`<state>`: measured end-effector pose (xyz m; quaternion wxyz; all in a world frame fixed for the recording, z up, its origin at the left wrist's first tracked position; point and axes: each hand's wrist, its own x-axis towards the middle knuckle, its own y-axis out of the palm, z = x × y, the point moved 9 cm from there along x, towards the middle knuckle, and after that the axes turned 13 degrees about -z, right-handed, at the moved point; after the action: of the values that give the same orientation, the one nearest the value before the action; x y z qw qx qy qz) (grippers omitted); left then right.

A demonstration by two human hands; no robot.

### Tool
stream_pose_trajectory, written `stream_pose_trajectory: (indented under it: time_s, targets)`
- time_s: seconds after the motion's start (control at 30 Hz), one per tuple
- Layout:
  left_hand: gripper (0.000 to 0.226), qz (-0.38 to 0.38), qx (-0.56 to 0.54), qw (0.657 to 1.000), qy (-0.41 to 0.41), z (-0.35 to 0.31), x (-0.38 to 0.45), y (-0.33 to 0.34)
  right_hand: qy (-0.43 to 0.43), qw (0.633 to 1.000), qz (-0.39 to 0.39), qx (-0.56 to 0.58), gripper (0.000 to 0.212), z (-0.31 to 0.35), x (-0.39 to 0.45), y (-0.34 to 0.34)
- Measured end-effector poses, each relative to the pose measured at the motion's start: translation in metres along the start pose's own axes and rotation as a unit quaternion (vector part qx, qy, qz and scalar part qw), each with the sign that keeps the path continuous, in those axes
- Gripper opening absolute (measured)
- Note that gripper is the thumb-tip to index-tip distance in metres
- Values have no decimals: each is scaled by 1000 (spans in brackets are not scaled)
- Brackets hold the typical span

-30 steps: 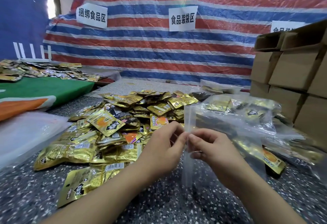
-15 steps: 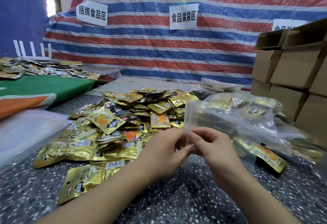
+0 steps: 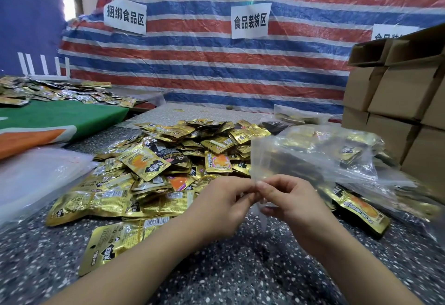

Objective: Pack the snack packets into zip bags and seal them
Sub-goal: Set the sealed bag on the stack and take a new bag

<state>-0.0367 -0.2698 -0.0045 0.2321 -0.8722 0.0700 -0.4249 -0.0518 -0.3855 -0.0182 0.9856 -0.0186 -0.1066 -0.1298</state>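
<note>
My left hand (image 3: 226,204) and my right hand (image 3: 286,200) both pinch the near edge of one clear zip bag (image 3: 272,160). The bag stands up tall in front of my hands and looks empty. The snack packets (image 3: 168,167) lie in a big pile on the desk (image 3: 240,268), off to the left, closer to my left hand. There are too many to count. Filled bags (image 3: 356,160) sit on the right.
</note>
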Motion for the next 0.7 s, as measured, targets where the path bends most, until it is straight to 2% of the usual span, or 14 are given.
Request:
stream_pose_trajectory:
  time_s: [0.17,0.27,0.33,0.47,0.53,0.6,0.63,0.7]
  targets:
    - [26,19,-91,993,-76,5,-1,4,2,1000,-29,9,13,1,4,-5]
    - [30,10,-100,989,-112,6,1,1,7,997,-76,29,16,0,8,-13]
    - [28,-16,-91,986,-141,10,4,-7,-3,991,-135,24,17,2,14,-31]
    - [28,-100,-93,970,-200,25,8,-28,-93,961,-246,-86,17,19,15,-65]
    - [23,-118,-64,973,-185,27,8,-32,-117,955,-249,-108,18,21,11,-62]
    - [7,-108,-40,982,-148,21,7,-29,-129,954,-236,-130,20,21,8,-53]
    - [9,-105,-27,986,-125,17,7,-28,-133,954,-230,-138,20,21,8,-49]
    - [29,-95,-1,994,-59,4,5,-26,-137,952,-229,-146,23,22,8,-45]
